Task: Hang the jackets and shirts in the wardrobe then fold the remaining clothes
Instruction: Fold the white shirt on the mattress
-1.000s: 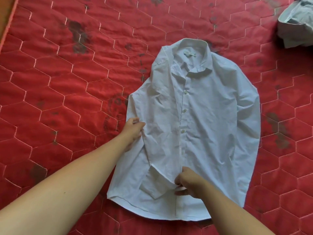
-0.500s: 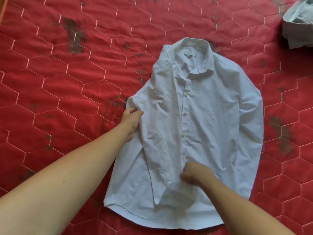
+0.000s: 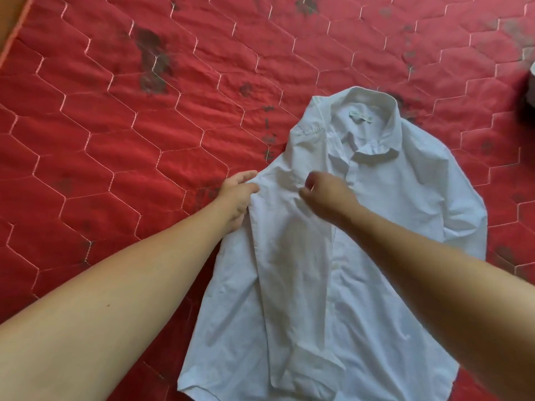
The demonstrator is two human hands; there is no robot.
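Observation:
A white button-up shirt lies face up on the red quilted bed cover, collar away from me. Its left sleeve is folded down along the front, with the cuff near the hem. My left hand grips the shirt's left edge at the fold below the shoulder. My right hand is over the upper chest, just right of the left hand, fingers curled and pinching the fabric of the folded sleeve. The right sleeve lies along the shirt's right side.
The red quilted cover with dark stains spreads all around the shirt. A dark shadow and a sliver of another garment show at the right edge. The bed's edge runs along the top left corner.
My right hand left the cuff near the hem and moved up to the upper chest. My left hand slid up the left edge toward the shoulder. The view shifted right.

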